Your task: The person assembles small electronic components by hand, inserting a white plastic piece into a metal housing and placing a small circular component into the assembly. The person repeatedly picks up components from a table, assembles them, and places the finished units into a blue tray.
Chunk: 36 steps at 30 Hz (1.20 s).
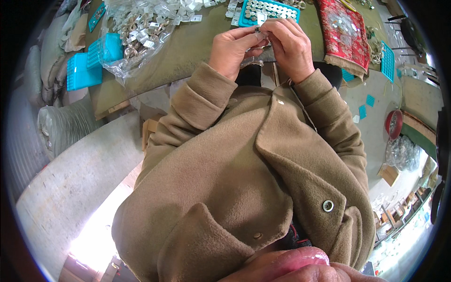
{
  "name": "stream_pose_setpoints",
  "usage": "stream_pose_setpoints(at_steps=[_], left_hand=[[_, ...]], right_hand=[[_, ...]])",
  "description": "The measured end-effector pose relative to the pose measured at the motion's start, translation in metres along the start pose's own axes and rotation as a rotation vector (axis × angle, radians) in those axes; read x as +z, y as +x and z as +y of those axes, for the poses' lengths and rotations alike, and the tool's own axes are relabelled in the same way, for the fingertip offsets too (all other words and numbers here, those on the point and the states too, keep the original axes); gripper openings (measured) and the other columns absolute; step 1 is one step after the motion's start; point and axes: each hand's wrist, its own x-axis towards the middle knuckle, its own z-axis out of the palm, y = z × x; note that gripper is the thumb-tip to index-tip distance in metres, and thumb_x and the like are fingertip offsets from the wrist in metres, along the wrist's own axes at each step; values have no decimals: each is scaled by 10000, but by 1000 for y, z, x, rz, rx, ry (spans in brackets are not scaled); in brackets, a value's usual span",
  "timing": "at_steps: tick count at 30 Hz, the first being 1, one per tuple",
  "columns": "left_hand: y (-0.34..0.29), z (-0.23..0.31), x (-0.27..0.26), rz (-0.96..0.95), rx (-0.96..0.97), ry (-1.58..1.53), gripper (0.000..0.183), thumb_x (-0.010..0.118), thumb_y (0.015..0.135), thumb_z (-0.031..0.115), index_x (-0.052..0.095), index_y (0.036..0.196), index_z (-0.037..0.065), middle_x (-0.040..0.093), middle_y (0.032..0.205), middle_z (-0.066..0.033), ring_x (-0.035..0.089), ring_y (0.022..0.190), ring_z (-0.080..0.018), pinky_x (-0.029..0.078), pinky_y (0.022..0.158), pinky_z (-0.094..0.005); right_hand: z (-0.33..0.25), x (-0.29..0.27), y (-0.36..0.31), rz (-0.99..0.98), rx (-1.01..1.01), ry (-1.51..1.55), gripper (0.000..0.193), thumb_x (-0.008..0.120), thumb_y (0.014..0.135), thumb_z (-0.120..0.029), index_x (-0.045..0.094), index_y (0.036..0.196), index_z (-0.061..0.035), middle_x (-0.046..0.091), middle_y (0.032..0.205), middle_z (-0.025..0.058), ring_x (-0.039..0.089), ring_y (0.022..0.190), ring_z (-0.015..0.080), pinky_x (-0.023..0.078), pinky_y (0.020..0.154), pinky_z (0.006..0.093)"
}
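Close together over the table's near edge, my left hand (230,50) and my right hand (292,46) meet at their fingertips, both closed in a pinch. A small dark piece shows between them, too small to name. Just above the fingertips is a small white square piece (261,19); whether it is held or lies beyond cannot be told. Right behind my hands stands a turquoise tray (243,18) with rows of round, whitish, metal-edged pieces. To its left, small clear plastic boxes (195,18) lie heaped across the table.
A clear plastic bag (123,70) spreads at the left with metallic pieces. Beside it are stacked turquoise trays (83,73). At the right, a red patterned cloth (336,49) hangs over the table (164,66) edge. A red basin (393,124) stands on the floor.
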Motion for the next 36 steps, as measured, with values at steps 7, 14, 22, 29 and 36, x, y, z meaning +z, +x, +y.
stream_pose_setpoints(at_steps=[7,14,22,29,36], left_hand=[[-4,-6,4,12,101,110,299,671,877,77,627,1150,-38,693,992,-104,684,849,-146,563,667,-217],[-6,1,2,-63,-8,-6,246,605,932,147,634,1140,19,691,1004,-74,671,894,-128,557,663,-217],[-6,0,6,-91,-165,-212,216,604,939,183,629,1111,56,662,987,-39,664,875,-112,522,595,-165],[6,-9,-7,-236,-482,-577,139,639,922,201,622,1053,158,634,968,-44,643,775,-48,433,488,-110],[7,-15,-2,-229,-443,-750,130,653,913,257,604,994,168,618,910,-19,508,617,22,356,420,-118]], right_hand=[[10,-11,-2,-183,513,593,228,660,855,-12,565,1059,-43,611,972,32,600,903,127,501,792,266],[-2,-8,0,-98,797,906,204,613,929,-136,570,1108,-48,622,967,46,588,898,101,483,777,240],[-17,-13,2,-206,776,656,278,523,988,-225,658,1057,8,659,843,20,575,791,56,476,714,215],[-1,-11,-5,-133,1011,1278,288,528,962,-177,637,1127,33,675,1063,89,618,890,130,498,812,249],[9,-12,-9,-225,842,1260,371,532,946,-161,565,1263,29,625,1211,136,613,988,135,494,889,280]])
